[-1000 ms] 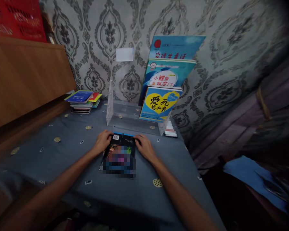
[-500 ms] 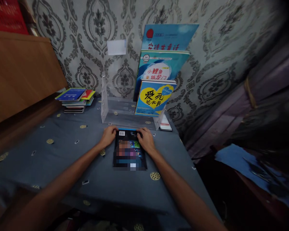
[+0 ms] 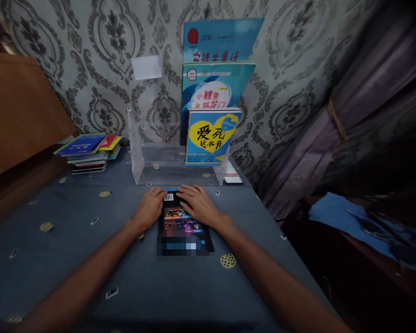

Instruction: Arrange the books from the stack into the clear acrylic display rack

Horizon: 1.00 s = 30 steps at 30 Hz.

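A dark book with a barcode and small pictures on its cover lies flat on the blue tablecloth in front of me. My left hand rests on its far left edge, fingers curled against it. My right hand lies flat on the top of the cover, fingers stretched out to the left. Just beyond the book stands a clear acrylic book stand. Three blue books lean in its right side: a small one with a yellow heart, a taller one and the tallest.
A stack of thin colourful books lies at the far left by a wooden board. Patterned wallpaper backs the table, with a white card on it. A purple curtain hangs right, above a blue cloth.
My right hand has slid from the book's right edge onto the top of the cover. The view has shifted right and down a little; the book stays flat on the table.
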### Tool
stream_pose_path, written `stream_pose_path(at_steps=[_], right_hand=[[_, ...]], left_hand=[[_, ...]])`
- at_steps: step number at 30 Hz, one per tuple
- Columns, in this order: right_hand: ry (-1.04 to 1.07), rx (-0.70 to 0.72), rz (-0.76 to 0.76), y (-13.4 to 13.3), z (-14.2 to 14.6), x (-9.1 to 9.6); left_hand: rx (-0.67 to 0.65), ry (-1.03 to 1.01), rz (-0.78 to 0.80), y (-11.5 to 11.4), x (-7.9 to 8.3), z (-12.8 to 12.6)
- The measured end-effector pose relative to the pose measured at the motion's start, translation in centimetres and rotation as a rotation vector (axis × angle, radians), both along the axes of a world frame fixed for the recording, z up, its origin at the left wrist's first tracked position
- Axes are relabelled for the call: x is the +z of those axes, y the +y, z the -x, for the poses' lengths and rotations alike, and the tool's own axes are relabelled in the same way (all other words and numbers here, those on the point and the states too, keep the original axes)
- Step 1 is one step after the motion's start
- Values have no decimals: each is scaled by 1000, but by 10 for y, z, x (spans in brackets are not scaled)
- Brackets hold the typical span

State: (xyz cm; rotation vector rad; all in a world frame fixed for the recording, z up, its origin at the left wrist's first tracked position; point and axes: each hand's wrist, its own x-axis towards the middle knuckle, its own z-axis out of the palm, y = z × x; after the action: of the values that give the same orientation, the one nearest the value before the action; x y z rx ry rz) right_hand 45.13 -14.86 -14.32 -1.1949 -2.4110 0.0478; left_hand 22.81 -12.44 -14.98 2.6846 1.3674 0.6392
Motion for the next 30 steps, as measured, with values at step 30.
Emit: stream_pose_path(at_steps=[30], right_hand=[[18, -56, 85, -2, 1, -2]], left_hand=[[44, 321, -2, -15, 25, -24]])
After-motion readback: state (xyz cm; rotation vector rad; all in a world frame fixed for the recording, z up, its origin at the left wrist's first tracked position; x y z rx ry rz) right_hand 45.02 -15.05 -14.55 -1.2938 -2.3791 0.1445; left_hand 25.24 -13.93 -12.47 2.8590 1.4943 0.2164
